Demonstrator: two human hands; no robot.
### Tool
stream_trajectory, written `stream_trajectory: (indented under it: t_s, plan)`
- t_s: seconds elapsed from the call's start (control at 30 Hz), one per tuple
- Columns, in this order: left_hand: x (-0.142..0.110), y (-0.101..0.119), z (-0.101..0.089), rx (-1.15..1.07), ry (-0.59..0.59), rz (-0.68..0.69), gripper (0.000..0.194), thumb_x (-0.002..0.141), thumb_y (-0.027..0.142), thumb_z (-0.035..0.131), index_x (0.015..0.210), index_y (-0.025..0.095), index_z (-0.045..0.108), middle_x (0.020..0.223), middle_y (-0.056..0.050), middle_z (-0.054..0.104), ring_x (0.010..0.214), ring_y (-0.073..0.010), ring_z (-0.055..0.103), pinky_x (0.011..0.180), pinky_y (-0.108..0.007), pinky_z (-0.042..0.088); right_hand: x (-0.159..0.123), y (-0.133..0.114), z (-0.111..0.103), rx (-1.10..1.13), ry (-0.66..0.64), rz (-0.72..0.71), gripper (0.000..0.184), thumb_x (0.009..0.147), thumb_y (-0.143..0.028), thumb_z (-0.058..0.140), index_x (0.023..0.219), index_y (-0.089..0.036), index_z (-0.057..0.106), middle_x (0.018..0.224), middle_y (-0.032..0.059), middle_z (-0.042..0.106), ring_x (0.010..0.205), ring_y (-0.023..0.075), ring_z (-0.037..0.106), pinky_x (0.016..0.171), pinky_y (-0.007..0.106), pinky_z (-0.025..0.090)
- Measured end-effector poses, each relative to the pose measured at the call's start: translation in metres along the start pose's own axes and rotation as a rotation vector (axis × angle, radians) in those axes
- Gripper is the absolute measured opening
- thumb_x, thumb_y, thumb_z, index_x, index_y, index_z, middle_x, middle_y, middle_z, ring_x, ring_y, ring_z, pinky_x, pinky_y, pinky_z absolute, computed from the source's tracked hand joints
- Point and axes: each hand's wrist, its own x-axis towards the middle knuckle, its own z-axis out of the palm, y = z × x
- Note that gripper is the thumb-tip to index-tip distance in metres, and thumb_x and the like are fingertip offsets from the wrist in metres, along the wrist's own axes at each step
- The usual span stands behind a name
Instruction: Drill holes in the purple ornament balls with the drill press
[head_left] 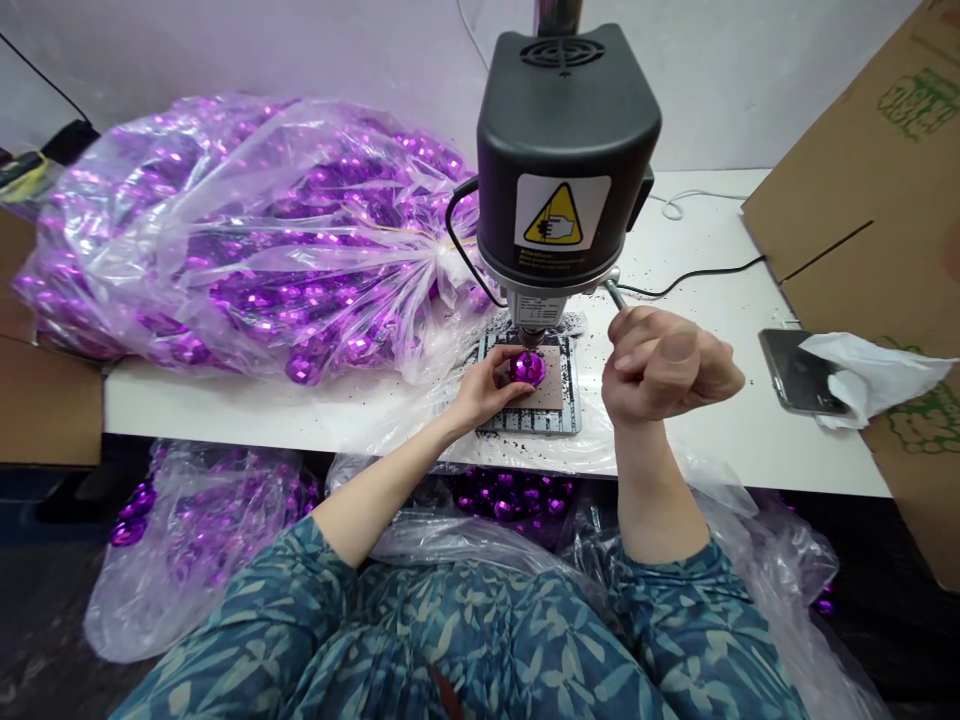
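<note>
Under the chuck of a black drill press (568,130), my left hand (484,388) grips a shiny purple faceted ball (528,369) between thumb and fingers. The ball rests on a brown board (551,392) laid over the slotted metal base (568,420). My right hand (660,365) is closed around the metal feed lever (615,292) at the press's right side; the lever's lower end is hidden in the fist. Just above the ball sits the chuck (532,336), and whether the bit touches the ball I cannot tell.
A big clear bag of purple balls (300,240) lies left on the white table (315,415). More bagged balls (517,495) are below the table edge. Right stand a phone (787,375), crumpled tissue (874,375) and a cardboard box (847,200). Dark shavings surround the base.
</note>
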Motion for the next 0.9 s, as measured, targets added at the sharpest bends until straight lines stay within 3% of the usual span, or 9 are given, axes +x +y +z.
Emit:
stream_trajectory:
  t_s: [0.17,0.37,0.43,0.53,0.63,0.73,0.8,0.9]
  plan:
    - [0.0,-0.001,0.001,-0.001,-0.009,0.001,0.057,0.078,0.033,0.087,0.129,0.02,0.065,0.114,-0.004,0.075,0.061,-0.0069,0.053,0.061,-0.023,0.044,-0.002,0.005,0.0,0.031,-0.021,-0.096,0.04,0.095,-0.012,0.046,0.056,-0.016,0.041,0.043,-0.008,0.036,0.034,0.001,0.033,0.037,0.019,0.026]
    - [-0.001,0.0,0.001,-0.005,0.0,-0.001,0.056,0.079,0.034,0.087,0.128,0.02,0.065,0.111,-0.004,0.076,0.064,-0.0089,0.058,0.061,-0.023,0.045,-0.002,0.001,0.002,0.076,-0.061,-0.123,0.043,0.093,-0.009,0.048,0.053,-0.017,0.035,0.04,-0.0081,0.031,0.032,0.0014,0.03,0.034,0.019,0.022]
    - [-0.001,0.002,0.001,-0.016,0.004,-0.003,0.056,0.078,0.033,0.088,0.128,0.02,0.066,0.11,-0.004,0.076,0.065,-0.0089,0.059,0.061,-0.022,0.046,0.008,-0.004,0.007,0.041,-0.012,-0.024,0.045,0.096,-0.012,0.047,0.052,-0.016,0.035,0.04,-0.0075,0.031,0.033,0.0013,0.031,0.035,0.02,0.022]
    - [0.0,0.003,0.003,-0.045,0.016,-0.01,0.056,0.077,0.034,0.088,0.127,0.02,0.066,0.107,-0.003,0.076,0.061,-0.0078,0.056,0.058,-0.022,0.045,0.031,-0.009,0.018,-0.091,0.098,0.273,0.052,0.096,-0.028,0.058,0.05,-0.016,0.037,0.042,-0.0066,0.033,0.035,0.0021,0.033,0.038,0.022,0.024]
    - [-0.004,0.006,0.005,-0.074,0.064,0.002,0.055,0.077,0.036,0.089,0.124,0.02,0.067,0.104,-0.003,0.075,0.058,-0.0069,0.052,0.055,-0.022,0.043,0.056,-0.008,0.027,-0.131,0.106,0.407,0.05,0.092,-0.041,0.064,0.052,-0.018,0.044,0.043,-0.0069,0.035,0.035,0.0026,0.033,0.038,0.025,0.023]
    - [-0.023,0.015,-0.001,-0.032,0.136,0.054,0.051,0.079,0.04,0.087,0.122,0.019,0.067,0.103,-0.004,0.073,0.059,-0.0069,0.051,0.054,-0.021,0.042,0.068,-0.003,0.032,-0.104,0.098,0.509,0.051,0.09,-0.043,0.067,0.052,-0.019,0.044,0.042,-0.0079,0.034,0.034,0.0025,0.031,0.037,0.025,0.02]
    - [-0.042,0.027,-0.013,0.021,0.047,0.092,0.049,0.081,0.046,0.086,0.117,0.019,0.067,0.101,-0.004,0.073,0.063,-0.0093,0.056,0.057,-0.022,0.044,0.07,-0.001,0.032,-0.077,0.092,0.522,0.049,0.092,-0.038,0.064,0.053,-0.018,0.044,0.042,-0.0082,0.035,0.034,0.0023,0.031,0.038,0.023,0.021]
    - [-0.067,0.046,-0.036,0.147,-0.32,0.147,0.048,0.08,0.056,0.085,0.107,0.02,0.069,0.091,-0.003,0.073,0.075,-0.0167,0.066,0.065,-0.027,0.05,0.068,-0.001,0.031,-0.032,0.098,0.498,0.046,0.093,-0.031,0.062,0.053,-0.018,0.046,0.042,-0.0075,0.036,0.034,0.0028,0.031,0.038,0.023,0.02]
